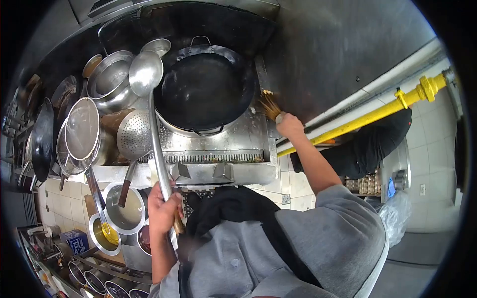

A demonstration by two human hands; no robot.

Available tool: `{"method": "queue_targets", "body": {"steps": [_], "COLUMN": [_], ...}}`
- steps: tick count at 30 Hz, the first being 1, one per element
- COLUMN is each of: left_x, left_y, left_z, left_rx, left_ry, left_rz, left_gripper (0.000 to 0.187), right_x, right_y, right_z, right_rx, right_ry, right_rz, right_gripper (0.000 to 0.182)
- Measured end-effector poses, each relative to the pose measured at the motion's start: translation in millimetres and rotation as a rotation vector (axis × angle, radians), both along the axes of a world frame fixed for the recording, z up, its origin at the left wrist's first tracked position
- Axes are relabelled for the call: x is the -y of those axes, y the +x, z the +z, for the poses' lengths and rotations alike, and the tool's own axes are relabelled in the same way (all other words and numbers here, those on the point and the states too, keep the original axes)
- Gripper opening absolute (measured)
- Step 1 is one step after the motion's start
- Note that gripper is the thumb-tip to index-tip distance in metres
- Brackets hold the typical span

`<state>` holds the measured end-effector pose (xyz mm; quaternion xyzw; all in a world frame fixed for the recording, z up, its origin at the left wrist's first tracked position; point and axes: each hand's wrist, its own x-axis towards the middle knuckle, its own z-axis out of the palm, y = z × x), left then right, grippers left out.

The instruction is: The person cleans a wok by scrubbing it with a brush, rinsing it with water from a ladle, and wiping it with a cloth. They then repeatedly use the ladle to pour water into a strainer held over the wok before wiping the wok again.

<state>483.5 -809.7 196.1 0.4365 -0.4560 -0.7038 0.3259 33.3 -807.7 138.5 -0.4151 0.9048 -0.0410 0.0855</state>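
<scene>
My left hand [164, 206] is closed around the long handle of a steel ladle [145, 74]. The ladle's bowl is raised at the left of the wok, and its handle slants down toward my body. In my right hand [289, 125] I grip a bamboo wok brush [271, 108], its bristles spread against the steel surface right of the stove. Between the two hands, a large black wok [203, 89] sits on the burner, with dark, bare metal showing inside.
A perforated skimmer [134, 133] and a mesh strainer [83, 128] lie left of the wok. Below them stand a pot of pale liquid [140, 222] and a pot of yellow oil [112, 247]. A yellow pipe [367, 117] runs along the right; a person in black [367, 149] is beyond it.
</scene>
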Motion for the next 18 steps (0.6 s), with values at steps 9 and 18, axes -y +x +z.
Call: {"method": "queue_targets", "body": {"steps": [9,18], "left_x": [-43.2,-22.3], "left_y": [2.9,5.9], "left_z": [19.3,5.1], "left_rx": [0.063,0.018], "left_ry": [0.144,0.029], "left_rz": [0.148,0.132], "left_gripper": [0.031,0.029], "right_x": [219.0,88.6], "right_y": [-93.4,-22.5], "right_z": [-20.3,35.4], "right_rx": [0.064,0.304], "right_ry": [0.090,0.265], "right_rz": [-0.101,-0.073], "right_gripper": [0.035,0.020]}}
